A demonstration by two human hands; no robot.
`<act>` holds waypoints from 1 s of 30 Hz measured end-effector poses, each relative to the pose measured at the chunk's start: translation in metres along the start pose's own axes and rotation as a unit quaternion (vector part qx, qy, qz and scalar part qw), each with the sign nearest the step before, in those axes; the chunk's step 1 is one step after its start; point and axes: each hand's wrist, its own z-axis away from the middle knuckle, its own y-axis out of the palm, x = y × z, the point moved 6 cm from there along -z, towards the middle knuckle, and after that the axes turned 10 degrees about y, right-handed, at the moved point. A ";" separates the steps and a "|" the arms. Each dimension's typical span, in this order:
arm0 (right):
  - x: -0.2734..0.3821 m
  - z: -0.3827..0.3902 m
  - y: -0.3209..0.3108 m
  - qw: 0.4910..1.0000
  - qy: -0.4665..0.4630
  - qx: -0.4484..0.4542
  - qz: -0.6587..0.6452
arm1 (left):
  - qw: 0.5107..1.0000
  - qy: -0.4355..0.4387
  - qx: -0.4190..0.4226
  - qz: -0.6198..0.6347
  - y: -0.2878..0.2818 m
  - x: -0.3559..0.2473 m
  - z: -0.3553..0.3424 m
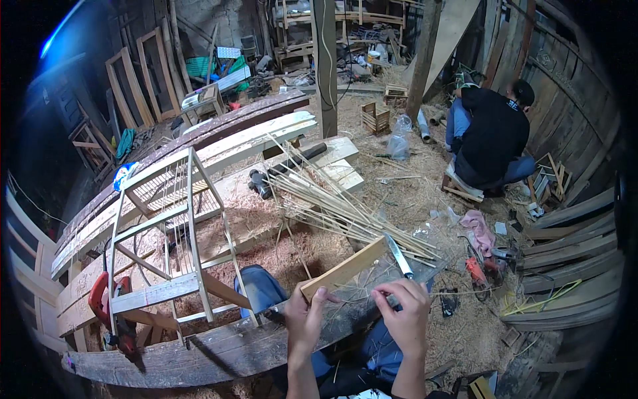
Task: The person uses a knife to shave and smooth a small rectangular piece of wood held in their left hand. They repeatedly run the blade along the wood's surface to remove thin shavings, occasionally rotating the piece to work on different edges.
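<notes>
My left hand (pixel 306 322) is at the near end of a flat wooden board (pixel 345 268), its fingers curled and its thumb up; whatever it grips is hard to make out. To its right, my right hand (pixel 403 311) is closed in a pinch. A thin bamboo strip (pixel 468 292) appears to run out from its far side. Just beyond that hand lies a knife (pixel 398 256), its blade pointing away beside the board. A loose pile of thin bamboo strips (pixel 345 209) spreads behind the board.
At left a slatted wooden frame (pixel 179 226) stands on the bench (pixel 199 359), by a red-handled power tool (pixel 119 316). A hammer (pixel 260 184) lies on planks. Another person (pixel 492 136) crouches at right. Wooden posts (pixel 325 66) rise from a shavings-covered floor. A pink cloth (pixel 477 231) lies right.
</notes>
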 end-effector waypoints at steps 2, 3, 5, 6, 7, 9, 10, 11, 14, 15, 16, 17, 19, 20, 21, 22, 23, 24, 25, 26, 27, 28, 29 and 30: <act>0.006 0.003 0.000 1.000 -0.013 -0.016 -0.002 | 0.996 -0.001 -0.028 0.082 0.003 -0.002 0.001; 0.006 0.003 0.002 1.000 0.002 -0.008 -0.018 | 0.992 -0.002 -0.042 0.123 0.006 -0.004 0.001; 0.006 0.006 0.005 0.998 0.034 0.009 -0.048 | 0.988 -0.004 -0.063 0.141 0.010 -0.008 0.002; 0.006 0.007 0.004 0.998 0.037 0.007 -0.049 | 0.986 -0.004 -0.074 0.149 0.011 -0.010 0.003; 0.006 0.007 0.003 0.998 0.039 0.004 -0.049 | 0.988 0.008 -0.076 0.132 0.011 -0.012 0.004; 0.008 0.007 0.001 0.997 0.054 0.011 -0.054 | 0.992 0.032 -0.081 0.096 0.011 -0.015 0.006; 0.010 0.007 -0.002 0.996 0.067 0.020 -0.059 | 0.992 0.042 -0.083 0.087 0.012 -0.018 0.007; 0.010 0.007 -0.002 0.994 0.081 0.030 -0.063 | 0.992 0.053 -0.086 0.077 0.013 -0.020 0.008; 0.009 0.009 -0.003 0.995 0.064 0.026 -0.071 | 0.990 0.098 -0.086 0.050 0.014 -0.025 0.008; 0.009 0.010 -0.004 0.994 0.068 0.037 -0.071 | 0.989 0.116 -0.085 0.041 0.014 -0.027 0.009; 0.011 0.011 -0.006 0.994 0.072 0.048 -0.071 | 0.987 0.141 -0.084 0.007 0.014 -0.030 0.009; 0.011 0.011 -0.007 0.993 0.076 0.058 -0.072 | 0.983 0.165 -0.082 -0.026 0.015 -0.033 0.009; 0.010 0.012 -0.008 0.992 0.079 0.052 -0.084 | 0.975 0.198 -0.079 -0.064 0.016 -0.038 0.010; 0.010 0.012 -0.009 0.992 0.080 0.049 -0.090 | 0.973 0.206 -0.077 -0.068 0.018 -0.042 0.011; 0.010 0.012 -0.009 0.990 0.082 0.051 -0.100 | 0.971 0.215 -0.074 -0.072 0.019 -0.045 0.011; 0.009 0.012 -0.010 0.989 0.084 0.052 -0.110 | 0.968 0.225 -0.066 -0.093 0.020 -0.051 0.011; 0.009 0.011 -0.010 0.988 0.085 0.053 -0.120 | 0.963 0.235 -0.058 -0.115 0.021 -0.057 0.011; 0.009 0.011 -0.010 0.987 0.083 0.052 -0.125 | 0.959 0.245 -0.050 -0.137 0.022 -0.060 0.011; 0.010 0.011 -0.010 0.987 0.080 0.053 -0.131 | 0.962 0.236 -0.060 -0.122 0.022 -0.059 0.012; 0.011 0.012 -0.010 0.986 0.076 0.054 -0.138 | 0.965 0.227 -0.071 -0.108 0.022 -0.058 0.014; 0.011 0.013 -0.008 0.986 0.078 0.053 -0.140 | 0.968 0.218 -0.082 -0.094 0.021 -0.057 0.015; 0.010 0.014 -0.006 0.986 0.080 0.052 -0.139 | 0.965 0.224 -0.083 -0.107 0.022 -0.058 0.015; 0.010 0.015 -0.005 0.986 0.082 0.050 -0.139 | 0.962 0.231 -0.085 -0.119 0.022 -0.061 0.015; 0.012 0.015 -0.006 0.986 0.079 0.046 -0.142 | 0.959 0.237 -0.087 -0.131 0.022 -0.064 0.015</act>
